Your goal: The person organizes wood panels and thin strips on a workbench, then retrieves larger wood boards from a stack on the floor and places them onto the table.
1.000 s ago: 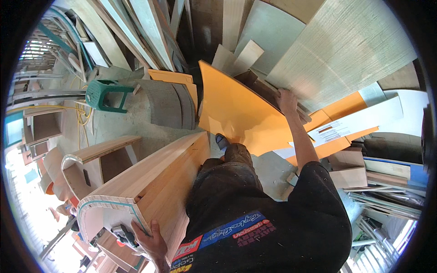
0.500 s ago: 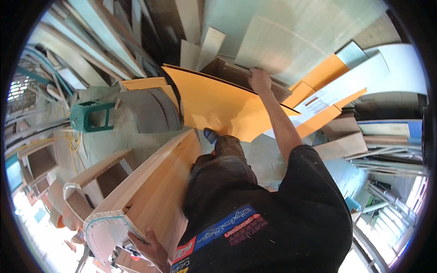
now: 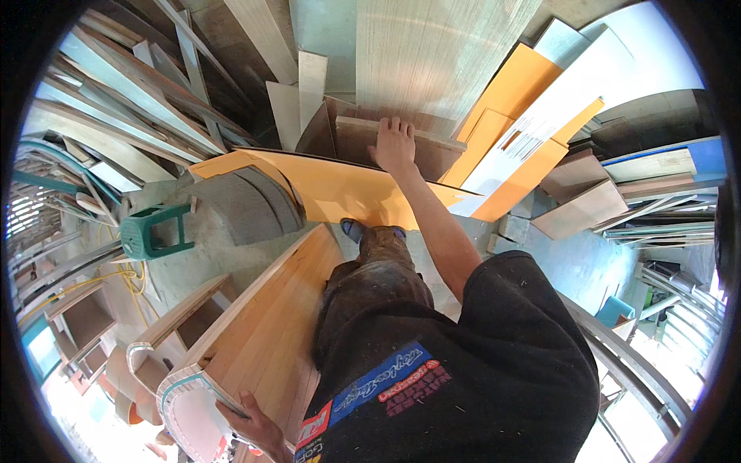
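My right hand (image 3: 395, 144) reaches forward, its fingers hooked over the top edge of a wooden board (image 3: 432, 158) standing upright among leaning pieces. In front of that board leans an orange sheet (image 3: 340, 189), just beyond my feet. At my left side stands a long pale wooden piece (image 3: 266, 312) with a rounded end trimmed in a teal line. My left hand (image 3: 257, 427) is closed on the near end of this long piece, thumb on its side; some of its fingers are hidden behind the edge.
A green plastic stool (image 3: 154, 231) stands at the left beside a curved grey sheet (image 3: 247, 204). Long boards (image 3: 131, 92) lean at the far left. Small open wooden cabinets (image 3: 81, 316) sit to the left. White and orange panels (image 3: 532, 139) and a metal rail (image 3: 633, 363) are on the right.
The orange sheet now shows as a lower, narrower band. My right hand has shifted left in the view, still at the board's top edge. My left hand stays on the long wooden piece.
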Motion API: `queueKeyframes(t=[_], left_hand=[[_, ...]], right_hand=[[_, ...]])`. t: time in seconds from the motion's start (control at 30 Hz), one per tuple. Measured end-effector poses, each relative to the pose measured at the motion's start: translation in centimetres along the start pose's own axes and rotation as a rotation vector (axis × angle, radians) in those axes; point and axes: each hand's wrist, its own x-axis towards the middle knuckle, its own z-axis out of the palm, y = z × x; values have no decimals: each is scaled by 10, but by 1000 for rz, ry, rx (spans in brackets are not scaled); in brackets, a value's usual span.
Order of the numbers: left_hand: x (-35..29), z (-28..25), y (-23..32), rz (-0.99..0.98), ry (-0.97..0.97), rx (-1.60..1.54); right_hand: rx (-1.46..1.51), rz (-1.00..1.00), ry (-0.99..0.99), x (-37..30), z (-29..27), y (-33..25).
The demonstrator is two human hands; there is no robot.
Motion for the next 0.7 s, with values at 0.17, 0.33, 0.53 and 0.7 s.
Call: queueKeyframes(t=[0.17, 0.33, 0.53, 0.7], left_hand=[[1, 1, -9, -31, 13, 49], [-1, 4, -16, -56, 40, 28], [-2, 3, -7, -62, 6, -107], [0, 2, -7, -42, 5, -102]], right_hand=[[107, -34, 28, -34, -13, 1], [112, -105, -124, -107, -39, -23], [135, -179, -301, -159, -27, -44], [93, -268, -419, -170, -22, -54]])
